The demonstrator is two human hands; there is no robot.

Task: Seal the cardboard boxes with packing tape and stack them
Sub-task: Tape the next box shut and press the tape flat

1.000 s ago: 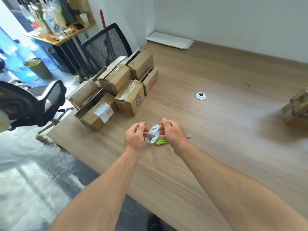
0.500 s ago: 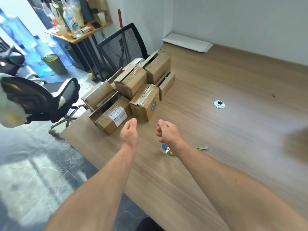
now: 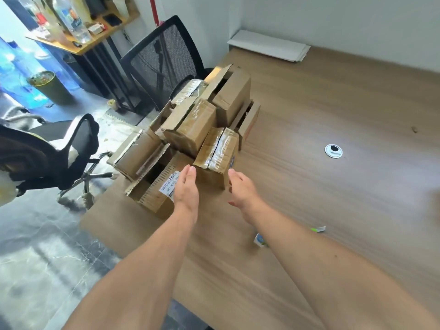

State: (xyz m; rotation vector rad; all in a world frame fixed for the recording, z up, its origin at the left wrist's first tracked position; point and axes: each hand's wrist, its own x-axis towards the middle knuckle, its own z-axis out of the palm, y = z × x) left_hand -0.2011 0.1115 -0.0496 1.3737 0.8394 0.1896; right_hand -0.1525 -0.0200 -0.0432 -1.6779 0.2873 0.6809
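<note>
Several cardboard boxes lie in a loose pile at the left edge of the wooden table (image 3: pixel 333 115). The nearest small box (image 3: pixel 217 158), with shiny tape along its top seam, stands between my two hands. My left hand (image 3: pixel 187 189) is flat and open at its left side, in front of a labelled box (image 3: pixel 154 194). At the box's right side my right hand (image 3: pixel 241 189) is open. Neither hand grips anything. The tape roll (image 3: pixel 259 239) lies on the table beside my right forearm, mostly hidden. A green cutter (image 3: pixel 318 229) lies behind that arm.
Two black office chairs (image 3: pixel 164 58) (image 3: pixel 47 151) stand off the table's left edge. White sheets (image 3: pixel 269 45) lie at the far corner by the wall. A round cable grommet (image 3: pixel 333 150) sits mid-table. A cluttered desk (image 3: pixel 78 27) stands at the back left.
Both hands let go of the tape roll, which now lies on the table, and reached forward to the nearest small box. The view has moved closer to the pile.
</note>
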